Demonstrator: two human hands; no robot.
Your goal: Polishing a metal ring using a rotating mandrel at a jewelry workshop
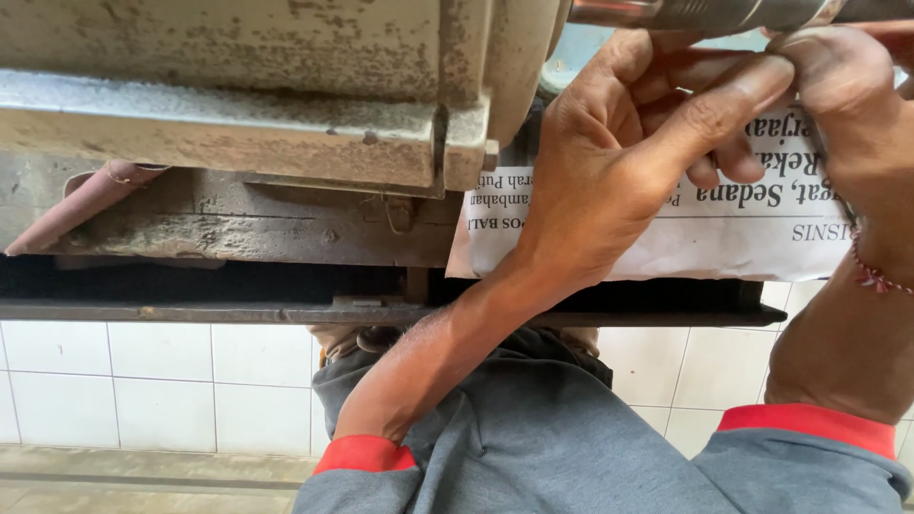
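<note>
White wall tiles (162,381) fill the background below a worn, rust-flecked metal machine housing (238,86) that juts out over a dark steel ledge (286,309).

Your left hand (619,162) reaches up from its grey sleeve with a red cuff (367,455), fingers curled and thumb stretched toward your right hand (847,105). Both seem to close around the shiny metal rod (705,13) at the top edge, but the actual grip sits right at the frame's border, so you cannot tell how firmly either one holds it. Your right wrist carries a thin red thread bracelet (868,274).

Behind your hands, a sheet of newspaper (705,233) hangs upside down from under the machine, pressed flat by your left palm.

From here, the paper could tear or slide if your palm shifts while you work, since only that pressure appears to keep it in place. The rod looks smooth and polished, so greasy fingers may slip along it. The housing's sharp lower corner (466,167) sits just beside your left wrist and could scrape it.

The rod is bright, cylindrical and clean, against the pitted, flaking paint around it.
</note>
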